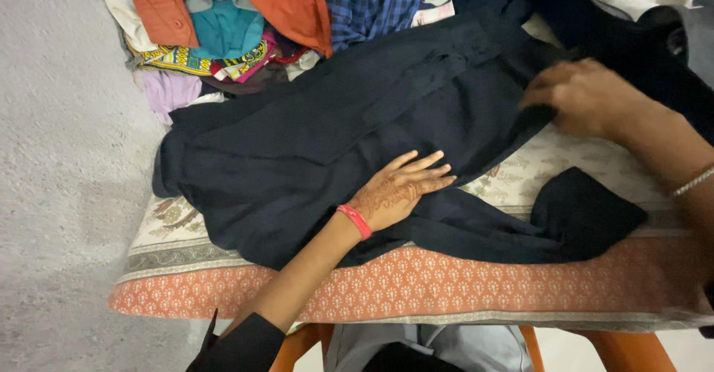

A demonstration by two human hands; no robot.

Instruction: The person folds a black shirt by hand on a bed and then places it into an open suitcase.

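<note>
Floor (59, 156): grey and rough, left of the garment; nothing of the cloth hangs down onto it.
Pile (238, 23): orange, teal, lilac and checked clothes heaped just beyond the garment's far left edge, touching it; best kept from getting dragged in as the dark cloth is drawn flat.
Garment (297, 149): dark, near black, spread slantwise across the counter, rumpled with long folds running toward its far right end; its left part bunches thickly, so smoothing there calls for broad strokes outward from the middle.
Counter (446, 283): covered by a printed cloth, cream on top with an orange patterned border along the near edge below the garment.
Left hand (398, 190): laid flat on the garment's near middle, fingers released and stretched, palm down, pinning the cloth; a pink band sits at the wrist. Judged well placed as an anchor, and it should press evenly so the fabric does not creep.
Flap (584, 212): a loose dark end of the garment lying right of the left hand, over the cream cloth.
Right hand (580, 97): at the garment's right part, blurred, fingers curled on the cloth; whether it pinches a fold I cannot tell.
</note>
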